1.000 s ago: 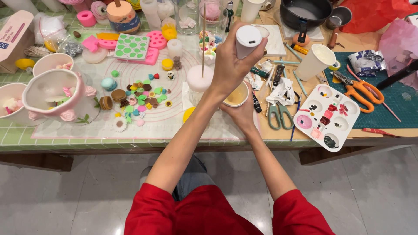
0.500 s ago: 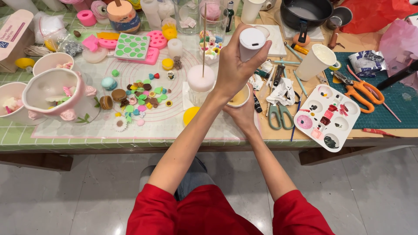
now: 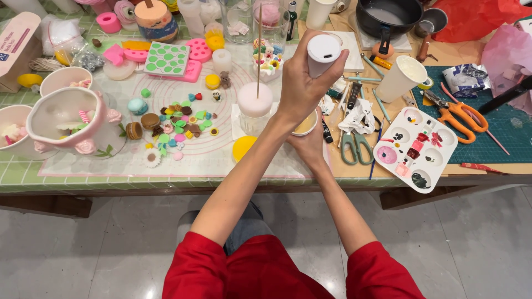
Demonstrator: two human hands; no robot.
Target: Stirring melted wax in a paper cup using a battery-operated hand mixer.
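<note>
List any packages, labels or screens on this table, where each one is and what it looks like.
Cardboard box: far left edge, tan and pink, with a printed label.
Foil packet: right, on the green cutting mat, crumpled, white and blue.
White bottle: held up in the left hand, plain, no label showing.
No screens.

I see my left hand holding a bottle directly above the cup, which my right hand supports from below. Left of the cup stands a jar with a stick. Scissors lie right of the cup; the palette lies further right on the table.
</note>
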